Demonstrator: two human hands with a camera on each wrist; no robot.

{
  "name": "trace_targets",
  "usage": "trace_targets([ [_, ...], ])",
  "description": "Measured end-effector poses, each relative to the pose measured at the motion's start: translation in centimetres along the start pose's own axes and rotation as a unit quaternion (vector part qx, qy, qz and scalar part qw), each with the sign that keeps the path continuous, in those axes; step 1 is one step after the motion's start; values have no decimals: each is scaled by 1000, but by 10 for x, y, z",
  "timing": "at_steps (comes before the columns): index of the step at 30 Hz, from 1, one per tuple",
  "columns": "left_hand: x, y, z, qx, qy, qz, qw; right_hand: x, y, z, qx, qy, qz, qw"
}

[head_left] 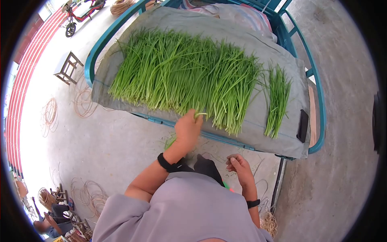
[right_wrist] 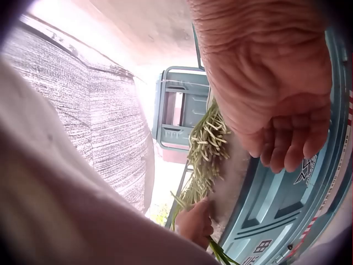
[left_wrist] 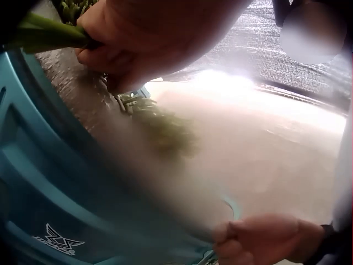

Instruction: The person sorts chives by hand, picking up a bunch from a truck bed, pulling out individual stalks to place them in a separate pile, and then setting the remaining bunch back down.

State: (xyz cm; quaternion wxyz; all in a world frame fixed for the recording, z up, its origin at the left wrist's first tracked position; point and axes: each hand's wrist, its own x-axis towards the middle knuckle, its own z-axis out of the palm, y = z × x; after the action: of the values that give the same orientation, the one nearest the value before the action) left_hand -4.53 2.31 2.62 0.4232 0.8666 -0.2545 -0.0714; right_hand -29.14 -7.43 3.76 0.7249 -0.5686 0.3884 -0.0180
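The left hand grips green stalks near a teal panel (with a pale logo), well apart from the right hand.

Kinda random stuff around me tbh: a red scooter, a small stool, coils of thin strips, somebody sitting, a black phone and a striped sack.

The person wears a loose, mauve-grey short-sleeved shirt, dark trousers and a pair of black wristbands.
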Motion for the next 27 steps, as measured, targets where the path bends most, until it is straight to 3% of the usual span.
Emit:
trace_targets([
  [4,-2,6,-23,-177,10,-63,982,-1,-17,-10,-45,-6,-43,998],
  [10,1,30,-68,-379,-85,-155,908,-2,-92,10,-168,-15,-148,975],
  [13,2,43,-83,-416,-119,-153,888,6,-133,46,-286,35,-352,891],
  [15,0,55,-97,-425,-157,-152,878,19,-155,68,-446,96,-484,747],
  [18,-2,66,-112,-425,-208,-131,871,41,-173,97,-507,103,-547,659],
  [22,2,63,-125,-432,-228,-131,863,75,-172,103,-515,71,-587,621],
  [24,4,61,-130,-498,-219,-105,833,83,-174,105,-526,74,-590,608],
  [27,4,61,-133,-552,-189,-57,810,68,-181,115,-517,84,-483,701],
])
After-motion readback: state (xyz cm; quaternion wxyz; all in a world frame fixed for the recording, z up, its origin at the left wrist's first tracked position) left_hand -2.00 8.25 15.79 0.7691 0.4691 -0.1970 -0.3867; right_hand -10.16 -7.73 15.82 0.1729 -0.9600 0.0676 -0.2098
